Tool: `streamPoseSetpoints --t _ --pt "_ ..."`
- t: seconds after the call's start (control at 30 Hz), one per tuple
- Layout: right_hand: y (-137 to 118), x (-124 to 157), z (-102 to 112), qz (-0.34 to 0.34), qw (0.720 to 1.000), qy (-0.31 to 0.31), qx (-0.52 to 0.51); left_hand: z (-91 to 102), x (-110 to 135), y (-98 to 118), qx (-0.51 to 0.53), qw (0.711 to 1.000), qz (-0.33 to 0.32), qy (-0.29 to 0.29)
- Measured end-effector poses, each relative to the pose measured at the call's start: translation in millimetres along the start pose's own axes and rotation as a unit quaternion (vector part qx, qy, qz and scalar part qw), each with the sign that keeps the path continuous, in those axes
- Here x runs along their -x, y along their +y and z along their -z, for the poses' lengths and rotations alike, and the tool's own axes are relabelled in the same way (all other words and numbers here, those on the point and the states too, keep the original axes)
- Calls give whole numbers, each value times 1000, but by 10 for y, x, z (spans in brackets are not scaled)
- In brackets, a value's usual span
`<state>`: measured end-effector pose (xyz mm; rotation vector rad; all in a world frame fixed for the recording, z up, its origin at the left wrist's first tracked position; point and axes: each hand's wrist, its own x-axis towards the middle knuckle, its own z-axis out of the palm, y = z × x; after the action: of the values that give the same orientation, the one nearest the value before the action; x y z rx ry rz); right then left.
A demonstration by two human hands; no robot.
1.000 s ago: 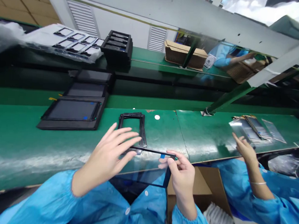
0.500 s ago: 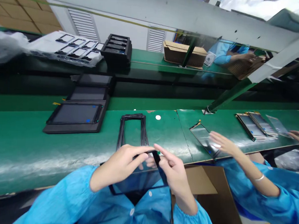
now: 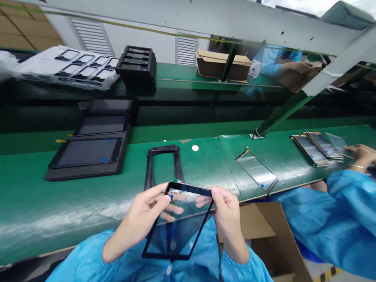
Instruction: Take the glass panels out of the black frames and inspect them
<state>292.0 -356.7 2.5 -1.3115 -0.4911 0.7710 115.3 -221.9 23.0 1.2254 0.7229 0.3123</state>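
**A:** What is the biggest thing here?

**B:** The green tabletop, running the full width. At its right end is a co-worker's blue sleeve. Below its near edge stands an open box.

**A:** And on top?

**B:** 3 black trays lie in a row at the left, holding dark screens. Near the middle is a stack of black frames. To its right a glass sheet lies flat, well apart from the stack.

**A:** Where is the panel?

**B:** The panel is off the tabletop. It is held tilted over the person's lap, just in front of the frames.

**A:** The hands?

**B:** The left hand has its grip pinched on the panel's top-left corner. The right hand has its grip clenched on the top-right corner.

**A:** Anything smaller?

**B:** 1 white dot, beside the frames.
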Motion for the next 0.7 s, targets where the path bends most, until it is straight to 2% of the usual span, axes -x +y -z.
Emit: streamPoseSetpoints --t 0.13,0.23,0.3,0.33,0.4,0.47,0.57,0.63,0.7 --pt "-69 22 6 31 999 11 21 39 11 -36 -19 1000 2 -9" --pt "-87 26 -33 42 998 -2 57 56 4 1 -115 992 -55 -2" --pt "-90 22 -98 45 992 -51 109 44 -14 60 -233 966 -116 -7" --pt "-92 17 -129 48 987 -80 132 32 -26 93 -286 949 -133 -26" --pt "-103 3 -137 59 982 -100 148 10 -50 149 -336 930 -122 -83" --pt "-112 -15 -22 85 985 -42 147 12 -65 176 -289 949 -71 -100" --pt "-70 -40 332 120 974 91 171 80 -65 154 -135 990 -20 -21" --pt "4 -40 537 71 985 83 136 140 -56 115 -70 997 -26 28" --pt "75 -14 610 2 996 49 70 181 -50 77 -53 997 -36 51"
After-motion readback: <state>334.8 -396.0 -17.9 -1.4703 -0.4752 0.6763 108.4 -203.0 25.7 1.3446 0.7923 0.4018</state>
